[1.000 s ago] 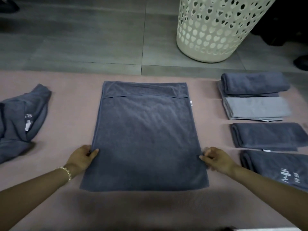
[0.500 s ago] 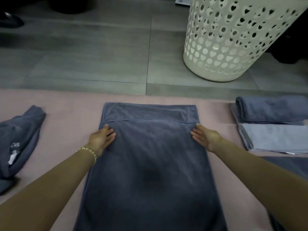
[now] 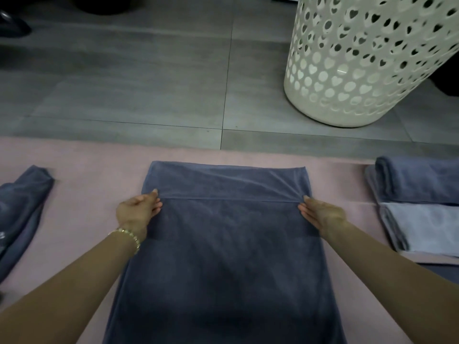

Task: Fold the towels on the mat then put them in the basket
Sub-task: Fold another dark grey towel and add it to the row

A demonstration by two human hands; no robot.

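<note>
Both hands have crept a little farther up the dark blue towel (image 3: 223, 256) than half a second ago, from the flat cloth just below the hem to the hem of the turned-over flap (image 3: 228, 180) itself. The left hand (image 3: 139, 209) pinches the flap's left corner between thumb and fingers. The right hand (image 3: 323, 214) pinches the right corner in the same way, and creases fan out across the flap from that grip. The two hands are well apart, one at each side edge of the towel.

The towel lies flat and lengthwise in the middle of the pink mat (image 3: 87, 170), its far end folded back toward the person and its near end running out of view at the bottom. A gold bracelet (image 3: 129, 235) circles the left wrist.

On the mat to the right, a folded dark blue towel (image 3: 417, 180) rests against a folded light grey towel (image 3: 427, 227). To the left lies a crumpled blue towel (image 3: 22, 209). Beyond the mat, on the grey tiled floor (image 3: 124, 83), stands the white basket (image 3: 360, 70), its wall pierced with heart-shaped holes.
</note>
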